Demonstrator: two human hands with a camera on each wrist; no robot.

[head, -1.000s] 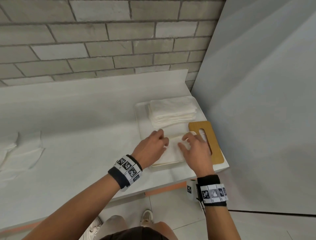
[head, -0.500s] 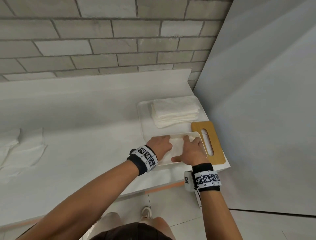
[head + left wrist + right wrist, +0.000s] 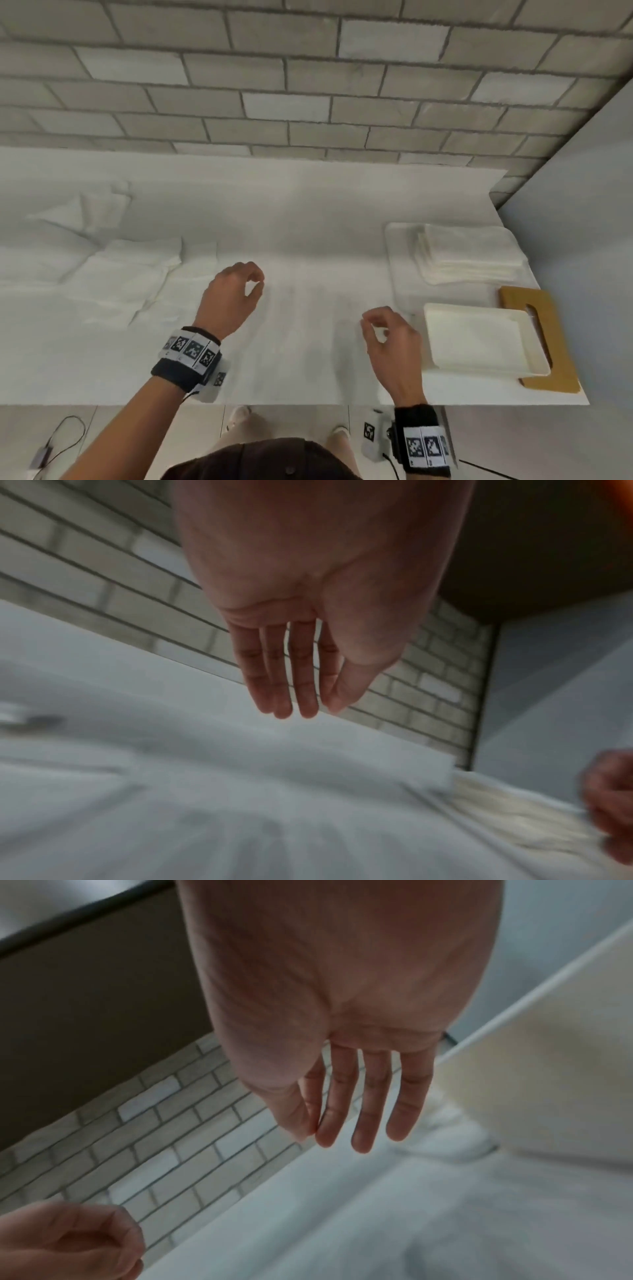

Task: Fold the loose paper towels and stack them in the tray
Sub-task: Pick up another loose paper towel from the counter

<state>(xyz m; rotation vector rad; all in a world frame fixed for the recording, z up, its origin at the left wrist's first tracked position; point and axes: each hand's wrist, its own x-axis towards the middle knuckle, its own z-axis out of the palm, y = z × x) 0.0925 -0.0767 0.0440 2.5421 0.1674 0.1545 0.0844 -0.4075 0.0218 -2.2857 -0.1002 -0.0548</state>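
Both hands over the white counter (image 3: 308,359), holding nothing. Right hand (image 3: 390,339) just left of the cream tray (image 3: 479,337), fingers loosely curled, not touching it. Left hand (image 3: 229,298) mid-counter, same relaxed curl, empty. Tray sits on a brown board (image 3: 544,342) at the counter's right end, inside looks flat white, can't tell what's in it. Behind it, folded towel stack (image 3: 469,255). Loose paper towels (image 3: 116,274) crumpled far left, well apart from the tray. Brick wall (image 3: 308,85) at back

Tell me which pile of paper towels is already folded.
The folded stack of paper towels at the far right, beyond the cream tray. The loose paper towels at left lie crumpled and spread out.
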